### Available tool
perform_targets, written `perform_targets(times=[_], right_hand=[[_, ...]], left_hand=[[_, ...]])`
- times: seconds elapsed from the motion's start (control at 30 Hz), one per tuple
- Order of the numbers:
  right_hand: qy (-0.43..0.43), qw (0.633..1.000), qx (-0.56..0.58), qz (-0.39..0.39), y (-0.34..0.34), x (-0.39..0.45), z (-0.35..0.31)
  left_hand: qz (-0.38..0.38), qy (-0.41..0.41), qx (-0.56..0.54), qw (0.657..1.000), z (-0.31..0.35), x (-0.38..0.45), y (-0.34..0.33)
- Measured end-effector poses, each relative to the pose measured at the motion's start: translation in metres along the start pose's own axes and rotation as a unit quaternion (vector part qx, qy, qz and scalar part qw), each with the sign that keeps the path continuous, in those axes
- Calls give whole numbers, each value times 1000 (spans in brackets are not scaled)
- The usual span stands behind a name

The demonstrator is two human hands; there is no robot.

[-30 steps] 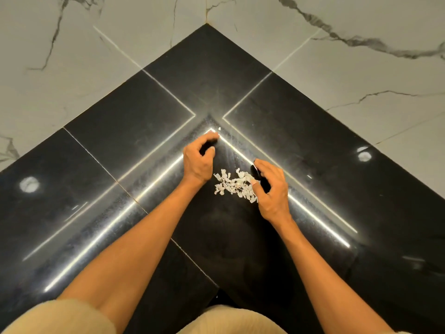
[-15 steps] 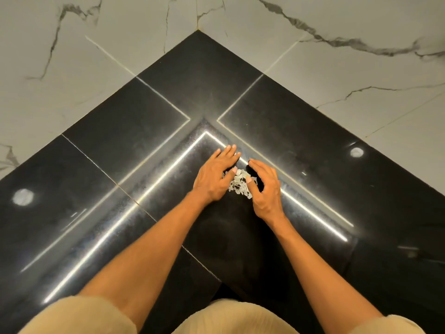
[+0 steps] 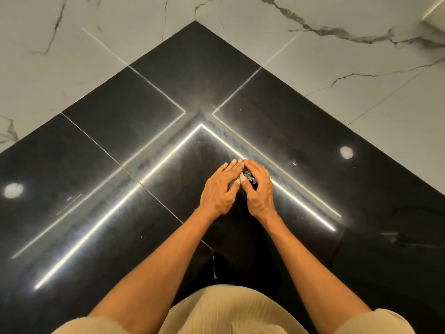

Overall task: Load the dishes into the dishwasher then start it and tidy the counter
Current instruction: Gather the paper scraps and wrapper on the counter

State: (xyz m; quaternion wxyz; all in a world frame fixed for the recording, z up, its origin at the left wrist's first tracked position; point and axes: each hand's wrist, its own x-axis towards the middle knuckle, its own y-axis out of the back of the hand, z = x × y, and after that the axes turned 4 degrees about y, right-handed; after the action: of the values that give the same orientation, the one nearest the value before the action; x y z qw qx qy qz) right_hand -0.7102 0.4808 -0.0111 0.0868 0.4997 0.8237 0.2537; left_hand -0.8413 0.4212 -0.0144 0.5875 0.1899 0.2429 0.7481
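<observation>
Both hands cup the scraps (image 3: 246, 175) at table (image 3: 313, 131) centre: left hand (image 3: 220, 189) spread flat, right hand (image 3: 258, 191) curled round them to corral the pile.

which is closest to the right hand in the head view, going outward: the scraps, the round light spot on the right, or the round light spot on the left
From the right hand:
1. Scraps, between both hands, touching its fingers.
2. Right light spot, on the black counter, up and right.
3. Left light spot, far left.

A person in a beige ribbed top (image 3: 231, 312) with short sleeves (image 3: 375, 321), both forearms (image 3: 154, 268) bare to the wrists.
</observation>
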Motion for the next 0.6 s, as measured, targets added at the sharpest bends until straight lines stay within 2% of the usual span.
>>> perform_targets(times=[0.27,0.6], right_hand=[[7,999,33,-6,14,-31,4],[35,995,60,-77,56,-78,21]], left_hand=[[53,42,-33,997,22,-32,-26],[158,109,-70,979,68,-87,-83]])
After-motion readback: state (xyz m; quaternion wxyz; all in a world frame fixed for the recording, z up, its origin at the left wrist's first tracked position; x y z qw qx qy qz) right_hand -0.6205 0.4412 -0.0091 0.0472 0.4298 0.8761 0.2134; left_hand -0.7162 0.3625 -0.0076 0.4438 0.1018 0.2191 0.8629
